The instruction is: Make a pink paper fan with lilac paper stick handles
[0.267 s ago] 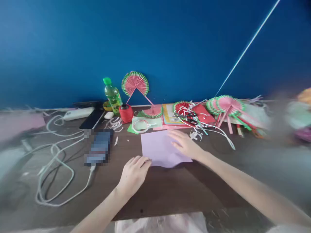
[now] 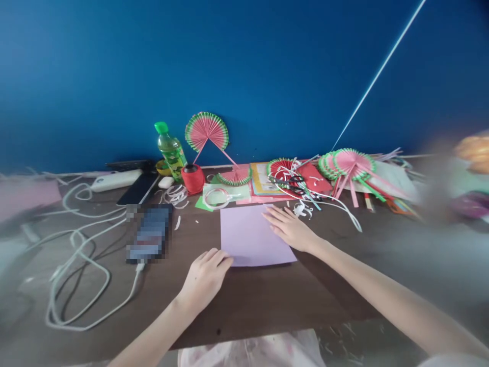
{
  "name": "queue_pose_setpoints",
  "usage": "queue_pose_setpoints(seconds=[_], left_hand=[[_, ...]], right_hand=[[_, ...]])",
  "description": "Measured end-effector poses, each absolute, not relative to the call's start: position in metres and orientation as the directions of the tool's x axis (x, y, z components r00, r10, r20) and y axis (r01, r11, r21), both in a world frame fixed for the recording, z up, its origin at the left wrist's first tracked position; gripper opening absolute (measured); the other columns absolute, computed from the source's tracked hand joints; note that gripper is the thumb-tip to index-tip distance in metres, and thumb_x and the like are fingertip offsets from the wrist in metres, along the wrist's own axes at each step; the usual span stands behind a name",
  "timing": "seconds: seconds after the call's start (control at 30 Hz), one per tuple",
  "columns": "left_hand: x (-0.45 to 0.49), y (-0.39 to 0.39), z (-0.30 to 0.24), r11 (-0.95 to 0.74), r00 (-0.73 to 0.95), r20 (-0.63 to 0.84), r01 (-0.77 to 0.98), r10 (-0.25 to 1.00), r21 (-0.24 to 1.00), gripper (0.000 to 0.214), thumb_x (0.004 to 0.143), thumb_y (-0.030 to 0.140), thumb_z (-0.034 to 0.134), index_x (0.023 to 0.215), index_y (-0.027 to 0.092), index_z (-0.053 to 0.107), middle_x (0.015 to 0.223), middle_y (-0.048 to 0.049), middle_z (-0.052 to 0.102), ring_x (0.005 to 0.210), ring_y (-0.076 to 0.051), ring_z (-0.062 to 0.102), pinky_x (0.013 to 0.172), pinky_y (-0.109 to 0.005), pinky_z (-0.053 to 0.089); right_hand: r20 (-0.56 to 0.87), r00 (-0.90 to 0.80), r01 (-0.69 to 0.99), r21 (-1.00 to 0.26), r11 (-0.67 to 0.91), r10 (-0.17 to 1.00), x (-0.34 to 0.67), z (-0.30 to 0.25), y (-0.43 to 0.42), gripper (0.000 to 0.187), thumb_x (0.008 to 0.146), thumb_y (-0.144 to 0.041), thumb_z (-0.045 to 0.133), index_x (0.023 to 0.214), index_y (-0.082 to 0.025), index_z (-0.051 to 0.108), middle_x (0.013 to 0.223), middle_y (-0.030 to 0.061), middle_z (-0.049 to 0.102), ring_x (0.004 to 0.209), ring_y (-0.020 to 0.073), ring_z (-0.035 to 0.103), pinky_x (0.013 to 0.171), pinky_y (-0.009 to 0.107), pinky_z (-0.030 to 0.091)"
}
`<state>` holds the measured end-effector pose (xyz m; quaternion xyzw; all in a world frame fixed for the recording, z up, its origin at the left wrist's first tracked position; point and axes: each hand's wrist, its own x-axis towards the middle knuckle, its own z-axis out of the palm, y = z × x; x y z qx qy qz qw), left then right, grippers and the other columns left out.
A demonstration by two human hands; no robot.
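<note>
At the left, lying in loops on the dark table (image 2: 237, 311), a white cable (image 2: 109, 278), plugged into the near end of a phone (image 2: 151, 232) with a pixelated screen. Behind, a green-capped bottle (image 2: 170, 153), just beside a red roll (image 2: 193, 179). Nearer, the left hand (image 2: 206, 278), fingers curled, at the lower-left corner of a purple sheet (image 2: 248, 237); hard to tell from this angle whether pinching the edge or merely resting there. Further back, against the blue wall (image 2: 244, 66), a pink, green-edged fan (image 2: 207, 131). Flat on the table, between both hands, the purple sheet. On its upper-right part, the right hand (image 2: 294, 229), fingers extended and slightly parted, gripping nothing. Beyond, at the right, more pink-and-green fans (image 2: 351, 163).
</note>
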<state>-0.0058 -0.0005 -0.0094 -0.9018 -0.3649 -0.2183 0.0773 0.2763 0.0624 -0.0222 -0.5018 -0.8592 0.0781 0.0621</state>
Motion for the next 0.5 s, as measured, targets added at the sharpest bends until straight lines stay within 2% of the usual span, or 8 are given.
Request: queue_pose_setpoints(seconds=[0.1, 0.23, 0.4, 0.5], left_hand=[[-0.006, -0.001, -0.01, -0.712, 0.63, 0.445, 0.701, 0.636, 0.024, 0.021, 0.083, 0.005, 0.045, 0.081, 0.018, 0.062, 0.075, -0.0006, 0.062, 0.069, -0.015, 0.054, 0.061, -0.028, 0.044], [-0.005, 0.0, -0.009, -0.715, 0.629, 0.463, 0.698, 0.625, 0.016, 0.021, 0.084, 0.006, 0.044, 0.081, 0.017, 0.062, 0.075, -0.0006, 0.062, 0.068, -0.015, 0.054, 0.06, -0.028, 0.044], [-0.005, 0.0, -0.011, -0.714, 0.615, 0.484, 0.7, 0.623, 0.03, 0.021, 0.086, 0.009, 0.043, 0.081, 0.017, 0.062, 0.074, -0.0004, 0.062, 0.069, -0.014, 0.055, 0.062, -0.027, 0.044], [-0.006, 0.0, -0.012, -0.705, 0.605, 0.482, 0.708, 0.633, 0.037, 0.021, 0.087, 0.01, 0.044, 0.082, 0.017, 0.062, 0.074, -0.0007, 0.062, 0.069, -0.014, 0.055, 0.062, -0.027, 0.045]], right_hand=[[0.01, -0.377, 0.913, -0.166, 0.373, 0.926, 0.292, -0.024, 0.06, 0.05, 0.094, -0.034, 0.025, 0.141, -0.021, 0.031, 0.15, 0.0043, 0.023, 0.139, 0.0225, 0.017, 0.111, 0.048, 0.019], [0.047, -0.208, 0.967, -0.138, 0.213, 0.977, 0.308, -0.028, 0.05, 0.05, 0.093, -0.035, 0.023, 0.141, -0.023, 0.033, 0.15, 0.0, 0.024, 0.139, 0.0268, 0.015, 0.111, 0.049, 0.019], [0.093, 0.081, 0.99, -0.12, -0.07, 0.992, 0.332, -0.036, 0.028, 0.054, 0.093, -0.036, 0.018, 0.139, -0.015, 0.037, 0.148, 0.0072, 0.029, 0.137, 0.0263, 0.023, 0.11, 0.046, 0.023], [0.102, 0.207, 0.975, -0.102, -0.196, 0.973, 0.366, -0.045, 0.001, 0.055, 0.092, -0.039, 0.017, 0.139, -0.016, 0.036, 0.146, 0.007, 0.033, 0.136, 0.027, 0.026, 0.108, 0.049, 0.027]])
